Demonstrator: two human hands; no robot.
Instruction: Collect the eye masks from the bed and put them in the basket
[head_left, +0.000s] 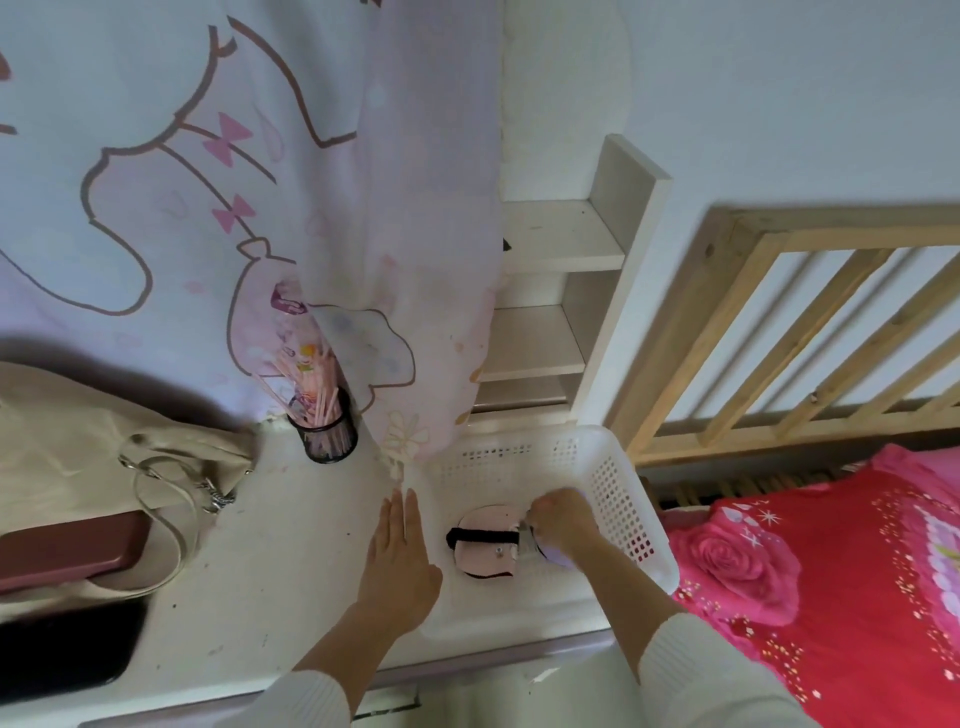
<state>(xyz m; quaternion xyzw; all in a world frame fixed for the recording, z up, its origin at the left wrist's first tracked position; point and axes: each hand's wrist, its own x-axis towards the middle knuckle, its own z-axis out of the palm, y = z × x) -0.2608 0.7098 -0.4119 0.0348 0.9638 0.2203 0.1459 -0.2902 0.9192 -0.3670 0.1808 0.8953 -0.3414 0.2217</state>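
A white perforated plastic basket (618, 488) stands on the desk beside the bed. Inside it lies a pink eye mask (485, 556) with a black strap across it. My right hand (563, 519) is down in the basket, fingers closed on a pale lilac eye mask (553, 556) that shows under the palm, next to the pink one. Flat against the basket's left outer wall rests my left hand (400, 561), fingers straight and holding nothing. The bed (831, 571) with its red rose-print cover lies to the right; no mask shows on the part in view.
A black mesh cup of sticks (324, 426) stands behind my left hand. A beige cloth bag (104, 447), a maroon case (67, 551) and a dark flat object (62, 654) fill the desk's left. A printed curtain (260, 208) hangs over the basket's back; white shelves (550, 291) and a wooden rail (805, 322) stand behind.
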